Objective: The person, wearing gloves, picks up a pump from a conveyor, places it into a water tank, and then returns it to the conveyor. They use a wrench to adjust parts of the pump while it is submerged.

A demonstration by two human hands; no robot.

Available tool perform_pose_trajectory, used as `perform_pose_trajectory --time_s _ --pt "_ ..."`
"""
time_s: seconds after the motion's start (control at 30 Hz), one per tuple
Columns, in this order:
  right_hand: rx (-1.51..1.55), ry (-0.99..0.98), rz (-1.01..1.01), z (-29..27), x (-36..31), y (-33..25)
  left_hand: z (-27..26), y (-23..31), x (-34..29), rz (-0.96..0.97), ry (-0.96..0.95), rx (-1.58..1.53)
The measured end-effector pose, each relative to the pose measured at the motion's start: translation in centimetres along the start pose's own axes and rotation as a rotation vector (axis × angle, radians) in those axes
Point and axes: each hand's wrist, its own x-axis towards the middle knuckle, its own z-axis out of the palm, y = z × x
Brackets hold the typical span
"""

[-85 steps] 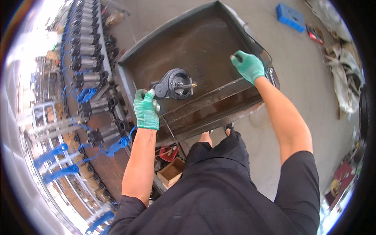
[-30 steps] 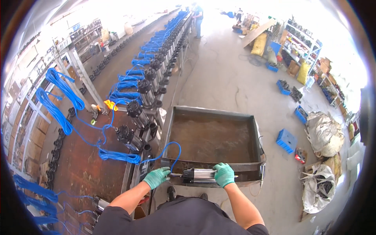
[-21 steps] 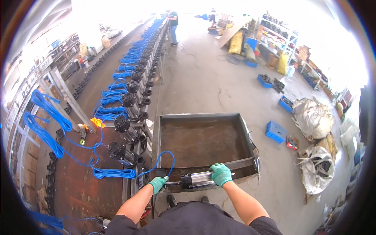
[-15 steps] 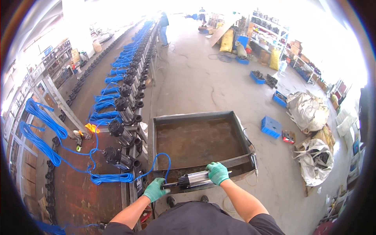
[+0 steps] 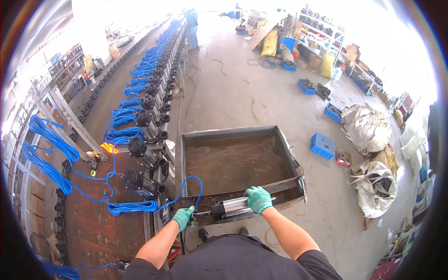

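A silver cylindrical motor (image 5: 233, 206) with a black end lies on its side over the near edge of a metal tank (image 5: 181, 158). My right hand (image 5: 258, 199), in a green glove, is closed over the motor's right part. At the other end, a thin rod sticks out to the left. My left hand (image 5: 183, 218), also gloved in green, is closed around the tip of that rod; its fingers are partly hidden. A blue cable (image 5: 200, 183) arches down to the motor's left end from a coiled bundle (image 5: 133, 207) on the bench.
Brownish water (image 5: 233, 161) stands in the tank. To the left, a long rusty bench (image 5: 93, 219) carries a row of similar pumps (image 5: 142, 184) with blue cable coils. Blue crates (image 5: 322, 145) and white sacks (image 5: 366, 130) sit on the floor at right. A person (image 5: 192, 28) stands far off.
My left hand has shifted slightly up and right, and the rod now lies more in line with the motor. My right hand keeps its hold. The view has moved a little.
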Motion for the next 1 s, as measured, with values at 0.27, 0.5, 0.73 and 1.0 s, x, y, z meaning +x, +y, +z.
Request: perform_pose_trajectory --time_s 0.27,0.5,0.73,1.0 --pt "0.0 -0.001 0.001 -0.4 -0.3 -0.2 -1.3 -1.6 -1.8 1.189 0.234 0.969" --pt "-0.001 -0.011 -0.002 -0.3 0.0 -0.3 -0.3 -1.8 1.9 0.061 0.105 -0.015" --pt "-0.004 0.035 -0.011 -0.2 -0.2 -0.1 -2.0 -0.8 -3.2 1.025 0.122 1.021" --pt "0.007 0.069 -0.041 0.1 0.0 -0.2 -0.2 -0.9 0.8 0.054 0.041 -0.179"
